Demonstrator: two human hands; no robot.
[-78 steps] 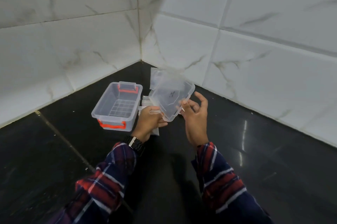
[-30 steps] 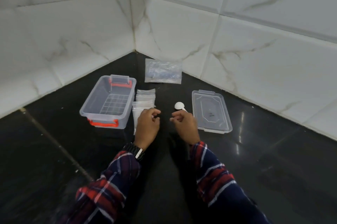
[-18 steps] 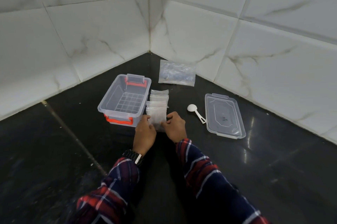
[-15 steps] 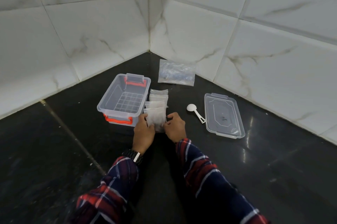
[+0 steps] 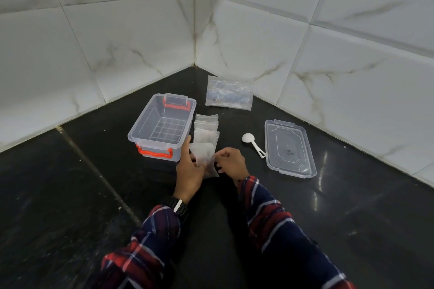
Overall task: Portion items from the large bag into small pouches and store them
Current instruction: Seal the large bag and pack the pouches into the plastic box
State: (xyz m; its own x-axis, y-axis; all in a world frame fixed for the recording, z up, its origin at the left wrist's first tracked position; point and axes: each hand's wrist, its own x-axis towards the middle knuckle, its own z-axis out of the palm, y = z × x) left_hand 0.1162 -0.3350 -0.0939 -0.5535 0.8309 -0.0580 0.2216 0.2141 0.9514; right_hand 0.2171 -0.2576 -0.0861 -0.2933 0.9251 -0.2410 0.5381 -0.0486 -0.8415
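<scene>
Surface: black polished stone floor [image 5: 70, 194] meeting white marble-look wall tiles [image 5: 131, 37] in a corner; we work low, with everything laid out close ahead of us
Large bag: clear crinkled plastic bag [image 5: 229, 96] lies flat at the back near the corner, just beside the right wall, apart from both hands; we judge it is parked there until a pouch is ready to fill
Pouches: stack of small clear flat pouches [image 5: 206, 127] runs in an overlapping row just right of the box, so we can peel off one at a time
Held pouch: one small translucent pouch [image 5: 203, 153] is lifted at the near end of that row, between our hands
Left hand: our left hand [image 5: 189, 171] grips the pouch's left edge, thumb up along it, steadying it
Right hand: our right hand [image 5: 231, 164] pinches the pouch's right edge with curled fingertips; we judge the two hands are set to pull the mouth apart
Box: clear rectangular plastic storage box with orange latches [image 5: 162, 126] stands uncovered at left, nothing in it, waiting for filled pouches
Lid: clear flat plastic lid [image 5: 290, 147] lies at right, out of the way
Scoop: small white plastic measuring spoon [image 5: 252, 144] rests just beside the lid, bowl away from us, near the right hand
Progress: early, we judge; no filled pouch is visible
</scene>
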